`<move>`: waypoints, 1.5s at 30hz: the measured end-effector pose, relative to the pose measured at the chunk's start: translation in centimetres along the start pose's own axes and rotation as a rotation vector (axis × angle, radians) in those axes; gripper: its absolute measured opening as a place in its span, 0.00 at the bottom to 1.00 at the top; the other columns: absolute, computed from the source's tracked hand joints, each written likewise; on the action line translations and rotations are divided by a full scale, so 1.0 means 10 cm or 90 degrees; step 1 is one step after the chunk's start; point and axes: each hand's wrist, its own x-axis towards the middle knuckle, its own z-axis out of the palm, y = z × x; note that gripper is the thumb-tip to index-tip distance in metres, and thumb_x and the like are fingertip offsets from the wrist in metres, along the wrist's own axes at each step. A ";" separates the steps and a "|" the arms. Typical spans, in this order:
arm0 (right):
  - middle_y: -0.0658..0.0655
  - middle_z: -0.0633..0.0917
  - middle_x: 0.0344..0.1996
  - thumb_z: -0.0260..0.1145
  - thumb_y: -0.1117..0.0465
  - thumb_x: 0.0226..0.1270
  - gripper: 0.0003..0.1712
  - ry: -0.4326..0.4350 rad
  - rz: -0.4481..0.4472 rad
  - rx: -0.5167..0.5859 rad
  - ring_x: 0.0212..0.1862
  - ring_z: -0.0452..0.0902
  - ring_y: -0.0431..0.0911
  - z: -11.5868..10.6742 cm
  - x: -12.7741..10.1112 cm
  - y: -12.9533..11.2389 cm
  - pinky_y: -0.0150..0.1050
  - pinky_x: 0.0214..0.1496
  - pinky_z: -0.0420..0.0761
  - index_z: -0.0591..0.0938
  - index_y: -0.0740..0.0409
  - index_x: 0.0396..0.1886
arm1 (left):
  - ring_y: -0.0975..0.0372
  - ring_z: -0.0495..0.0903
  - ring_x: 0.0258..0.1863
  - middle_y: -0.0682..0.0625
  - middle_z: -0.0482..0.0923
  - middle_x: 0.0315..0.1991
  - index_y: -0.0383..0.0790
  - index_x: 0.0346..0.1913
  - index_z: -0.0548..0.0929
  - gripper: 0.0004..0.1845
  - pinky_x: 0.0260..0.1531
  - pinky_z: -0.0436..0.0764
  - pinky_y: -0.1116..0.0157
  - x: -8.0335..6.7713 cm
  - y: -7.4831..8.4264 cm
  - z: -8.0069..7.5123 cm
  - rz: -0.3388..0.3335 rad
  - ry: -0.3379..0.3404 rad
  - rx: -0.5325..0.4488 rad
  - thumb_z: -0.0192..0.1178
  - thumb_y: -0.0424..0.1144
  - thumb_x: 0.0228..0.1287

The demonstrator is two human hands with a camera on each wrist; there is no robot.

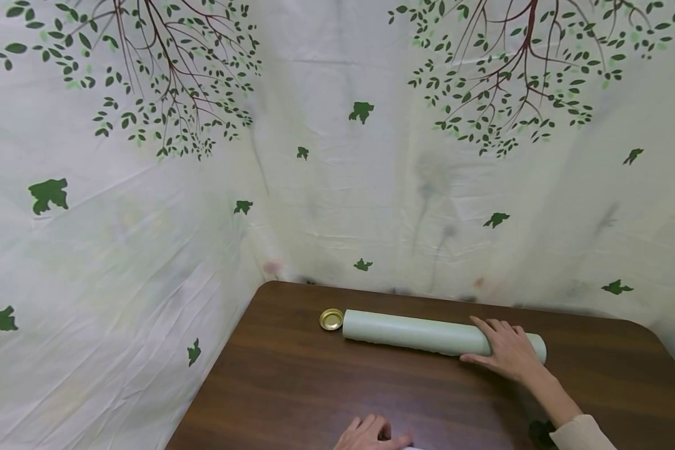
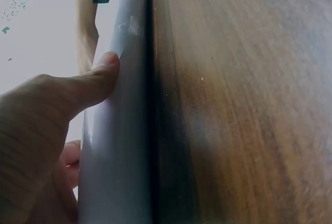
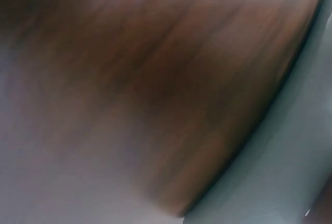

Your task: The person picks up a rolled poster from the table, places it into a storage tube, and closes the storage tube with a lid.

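Leaf-printed sheets back the dark wooden bench (image 1: 315,387), where the right hand (image 1: 506,353) steadies a pale green cardboard tube (image 1: 410,331), grip relaxed over it, keeping it from rolling; left hand (image 1: 371,435) rests flat nearby.

No legible text, label, brand, number or sign appears on any surface in the three views.
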 end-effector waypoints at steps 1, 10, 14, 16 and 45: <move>0.65 0.84 0.55 0.71 0.22 0.50 0.57 0.004 -0.001 -0.004 0.53 0.81 0.60 0.00 0.00 0.00 0.62 0.51 0.76 0.76 0.54 0.72 | 0.75 0.59 0.35 0.63 0.68 0.40 0.68 0.70 0.72 0.22 0.37 0.49 0.79 0.00 0.00 0.01 0.003 0.005 -0.001 0.54 0.56 0.78; 0.60 0.86 0.44 0.74 0.22 0.45 0.53 0.064 -0.039 -0.012 0.44 0.83 0.56 0.02 -0.02 0.01 0.53 0.40 0.76 0.83 0.55 0.61 | 0.75 0.58 0.33 0.63 0.68 0.37 0.65 0.69 0.74 0.22 0.35 0.44 0.82 -0.01 -0.01 0.01 0.023 0.031 0.007 0.58 0.54 0.75; 0.59 0.87 0.42 0.77 0.24 0.42 0.50 0.123 -0.061 -0.012 0.43 0.83 0.56 0.00 -0.07 0.05 0.50 0.37 0.76 0.84 0.56 0.56 | 0.75 0.62 0.33 0.62 0.71 0.38 0.65 0.66 0.78 0.20 0.34 0.47 0.82 -0.01 -0.06 -0.06 0.022 0.004 -0.032 0.56 0.56 0.75; 0.59 0.88 0.41 0.79 0.27 0.39 0.49 0.160 -0.068 -0.009 0.42 0.84 0.56 -0.04 -0.11 0.07 0.49 0.36 0.76 0.85 0.56 0.54 | 0.75 0.62 0.34 0.61 0.72 0.39 0.62 0.67 0.78 0.21 0.34 0.49 0.82 -0.03 -0.09 -0.10 0.009 -0.019 -0.084 0.52 0.58 0.77; 0.51 0.85 0.27 0.79 0.24 0.32 0.49 0.275 -0.079 -0.051 0.27 0.77 0.48 -0.56 -0.79 0.48 0.41 0.25 0.70 0.84 0.58 0.44 | 0.72 0.81 0.37 0.62 0.86 0.44 0.46 0.53 0.89 0.23 0.37 0.70 0.72 -0.86 -1.17 -0.72 -0.201 0.170 -0.110 0.79 0.42 0.51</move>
